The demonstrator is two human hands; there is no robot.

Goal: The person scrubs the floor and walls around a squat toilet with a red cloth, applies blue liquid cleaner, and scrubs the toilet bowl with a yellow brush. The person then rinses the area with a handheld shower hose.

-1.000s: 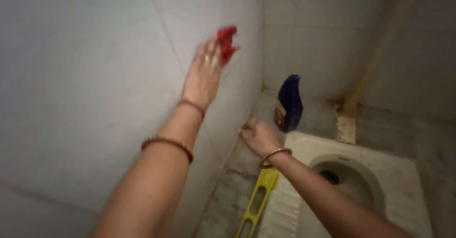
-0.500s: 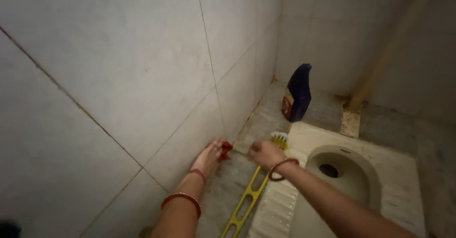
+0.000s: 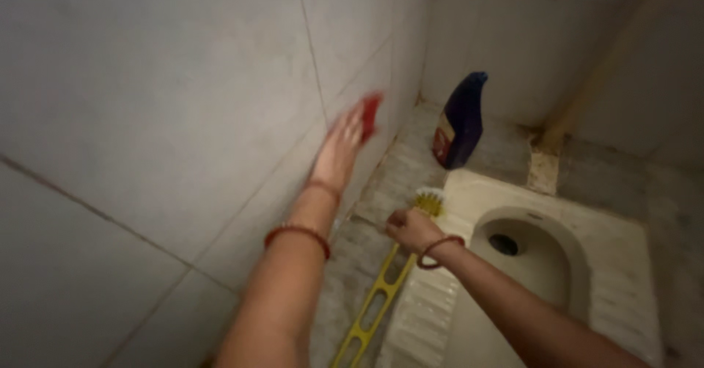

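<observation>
Left hand (image 3: 339, 151) is pressing a small red cloth (image 3: 371, 115) flat against the tiled wall (image 3: 183, 96) on the left, fingers stretched out along the tile, cloth bunched under the fingertips at the far end of the hand. The hand is motion-blurred, so the exact grip on the cloth is hard to read; it looks pinned by the fingers rather than pinched.

Right hand (image 3: 411, 228) is closed in a fist around the yellow brush (image 3: 381, 294), gripping near the bristle head, which is resting at the left rim of the white squat pan (image 3: 623, 280). The slotted handle is running toward the near edge of the view along the grey floor (image 3: 403, 170).

A dark blue bottle (image 3: 459, 122) is standing upright in the far corner, just beyond the pan, apart from both hands.

Judgement on wiping well: keeping the palm flat so the cloth stays spread rather than balled up, working along the grout lines where grime collects, overlapping the strokes, and bracing with the right fist so the reach to the far tiles stays steady. The cloth is small and may slip out from under the fingertips on a fast stroke
</observation>
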